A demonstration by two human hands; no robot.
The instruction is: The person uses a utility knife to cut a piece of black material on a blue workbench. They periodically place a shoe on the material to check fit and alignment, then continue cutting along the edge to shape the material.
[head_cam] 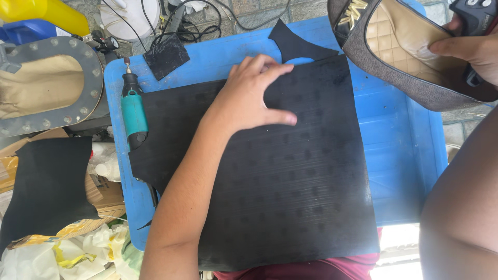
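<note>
A large black ribbed rubber sheet (290, 181) lies on a blue plastic board (399, 150). My left hand (251, 96) rests flat on the sheet's upper middle, fingers spread, pressing it down. At the top right my right hand (474, 52) holds a grey flat shoe (415, 57) with a beige quilted insole and a gold ornament, lifted above the board's corner, my thumb inside it. A black cut-off piece of rubber (298, 44) lies at the sheet's top edge.
A teal rotary tool (134, 111) lies along the sheet's left edge. A small black rubber square (166, 56) and cables sit at the top. Left of the board are a metal-rimmed form (49, 88), another black sheet (49, 186), cardboard and crumpled plastic bags (67, 254).
</note>
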